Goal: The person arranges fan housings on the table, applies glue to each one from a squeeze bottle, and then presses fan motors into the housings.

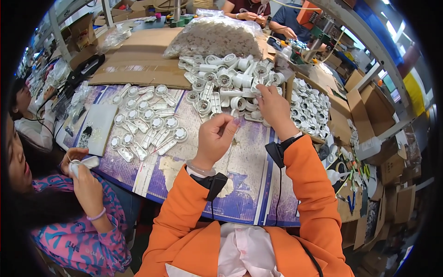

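Note:
My right hand [275, 110] reaches to the right side of a heap of white plastic parts [224, 81], round cups with handles. Its thumb and fingers close on one white plastic part [242, 93] there. Nearer to me, my left hand [214, 140] is raised over the table just short of the heap. Thumb and forefinger are pinched together; whatever lies between them is too small to make out. Left of my hands, several similar white parts with round discs and thin wires [158, 123] lie in rows on the purple-printed table cover [230, 189].
A big clear bag of small pale pieces [214, 37] stands behind the heap on cardboard [134, 57]. To the right is a box of white-and-black round parts [309, 106], then hand tools [353, 175]. A co-worker [87, 184] at left holds a white part; others work at the back.

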The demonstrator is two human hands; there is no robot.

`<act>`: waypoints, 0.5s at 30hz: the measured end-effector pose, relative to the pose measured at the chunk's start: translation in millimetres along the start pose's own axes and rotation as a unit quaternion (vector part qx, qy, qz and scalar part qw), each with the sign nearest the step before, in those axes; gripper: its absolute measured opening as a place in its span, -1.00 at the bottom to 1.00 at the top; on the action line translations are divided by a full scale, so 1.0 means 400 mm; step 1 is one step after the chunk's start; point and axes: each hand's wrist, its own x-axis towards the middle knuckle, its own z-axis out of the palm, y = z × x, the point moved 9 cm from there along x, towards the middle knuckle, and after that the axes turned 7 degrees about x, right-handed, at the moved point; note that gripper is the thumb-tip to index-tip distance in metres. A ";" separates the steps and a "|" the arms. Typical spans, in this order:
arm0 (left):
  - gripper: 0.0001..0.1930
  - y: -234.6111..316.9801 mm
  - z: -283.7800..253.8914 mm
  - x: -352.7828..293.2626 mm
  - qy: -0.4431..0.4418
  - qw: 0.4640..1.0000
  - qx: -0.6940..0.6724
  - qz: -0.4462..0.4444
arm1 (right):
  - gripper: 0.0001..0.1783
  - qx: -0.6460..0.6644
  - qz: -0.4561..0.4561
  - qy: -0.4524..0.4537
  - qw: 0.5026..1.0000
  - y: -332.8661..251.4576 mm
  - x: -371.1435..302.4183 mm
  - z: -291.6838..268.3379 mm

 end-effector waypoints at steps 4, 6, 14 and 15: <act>-0.80 0.001 0.001 0.002 -0.001 1.000 -0.012 -0.005 | -0.67 -0.030 -0.012 -0.005 0.999 0.007 0.010 0.011; -0.80 0.002 0.005 0.004 -0.012 1.000 -0.012 -0.022 | -0.70 -0.051 -0.030 -0.001 0.998 0.007 0.012 0.007; -0.78 -0.006 0.004 0.007 -0.007 1.000 0.001 -0.009 | -0.74 -0.049 -0.052 0.000 0.997 0.002 0.021 0.007; -0.78 -0.006 0.005 0.007 -0.010 1.000 0.006 -0.011 | -0.74 -0.049 -0.051 0.000 0.997 0.006 0.021 0.008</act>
